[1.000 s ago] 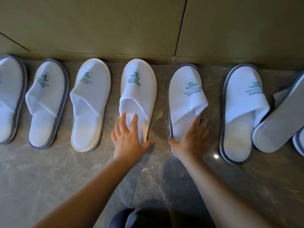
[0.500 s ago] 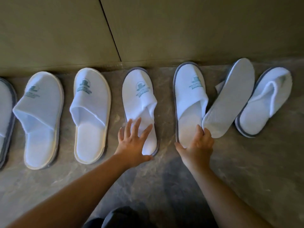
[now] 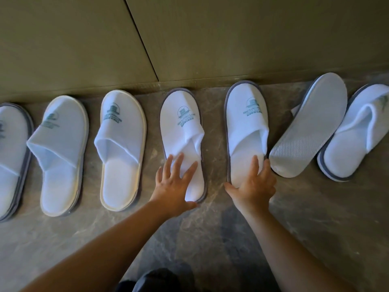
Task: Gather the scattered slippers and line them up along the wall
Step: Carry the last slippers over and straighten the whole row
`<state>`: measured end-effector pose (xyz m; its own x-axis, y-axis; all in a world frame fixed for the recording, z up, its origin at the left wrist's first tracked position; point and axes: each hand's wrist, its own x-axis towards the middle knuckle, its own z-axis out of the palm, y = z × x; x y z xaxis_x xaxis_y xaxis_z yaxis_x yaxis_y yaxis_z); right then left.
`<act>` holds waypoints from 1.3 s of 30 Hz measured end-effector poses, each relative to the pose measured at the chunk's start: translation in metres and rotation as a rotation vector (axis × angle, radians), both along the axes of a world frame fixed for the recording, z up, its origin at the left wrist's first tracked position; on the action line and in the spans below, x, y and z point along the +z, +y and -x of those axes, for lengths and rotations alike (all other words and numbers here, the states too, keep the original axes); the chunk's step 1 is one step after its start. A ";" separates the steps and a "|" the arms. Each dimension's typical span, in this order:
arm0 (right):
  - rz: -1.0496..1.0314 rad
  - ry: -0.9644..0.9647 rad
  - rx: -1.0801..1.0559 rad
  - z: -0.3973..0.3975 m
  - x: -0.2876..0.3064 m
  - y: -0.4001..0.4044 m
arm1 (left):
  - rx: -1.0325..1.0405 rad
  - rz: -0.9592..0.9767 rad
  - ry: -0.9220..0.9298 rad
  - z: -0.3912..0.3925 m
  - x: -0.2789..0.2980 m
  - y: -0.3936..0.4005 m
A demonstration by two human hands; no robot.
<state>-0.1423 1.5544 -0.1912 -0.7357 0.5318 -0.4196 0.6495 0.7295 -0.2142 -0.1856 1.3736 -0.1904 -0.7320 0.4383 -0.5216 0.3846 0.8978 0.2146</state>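
Change: both hands have shifted one slipper rightward | left hand (image 3: 171, 184) flat, fingers spread, on grey-edged slipper (image 3: 182, 131) | right hand (image 3: 253, 185) flat on next slipper (image 3: 246, 123), toes at wall (image 3: 189, 39) | upturned slipper (image 3: 309, 125), tilted slipper (image 3: 355, 133) still unaligned.

Both forearms are bare to the hands, no sleeves, with dark clothing (image 3: 155, 280) at the bottom edge.

Olive panelled wall (image 3: 210, 34) with dark seams; veined grey stone floor (image 3: 315, 218).
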 end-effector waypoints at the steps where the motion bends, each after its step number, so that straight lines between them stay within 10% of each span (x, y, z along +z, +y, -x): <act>1: 0.006 0.002 0.007 -0.001 0.000 0.000 | 0.002 -0.009 0.000 0.000 0.000 0.000; 16: 0.022 0.013 0.070 0.000 0.007 -0.005 | -0.008 0.031 0.011 0.001 0.008 0.001; 23: -0.012 0.302 -0.127 0.011 0.035 0.051 | -0.114 -0.125 0.081 0.001 0.033 0.034; 39: 0.062 0.039 -0.329 0.030 0.006 0.119 | -0.352 -0.027 -0.011 0.006 0.005 0.101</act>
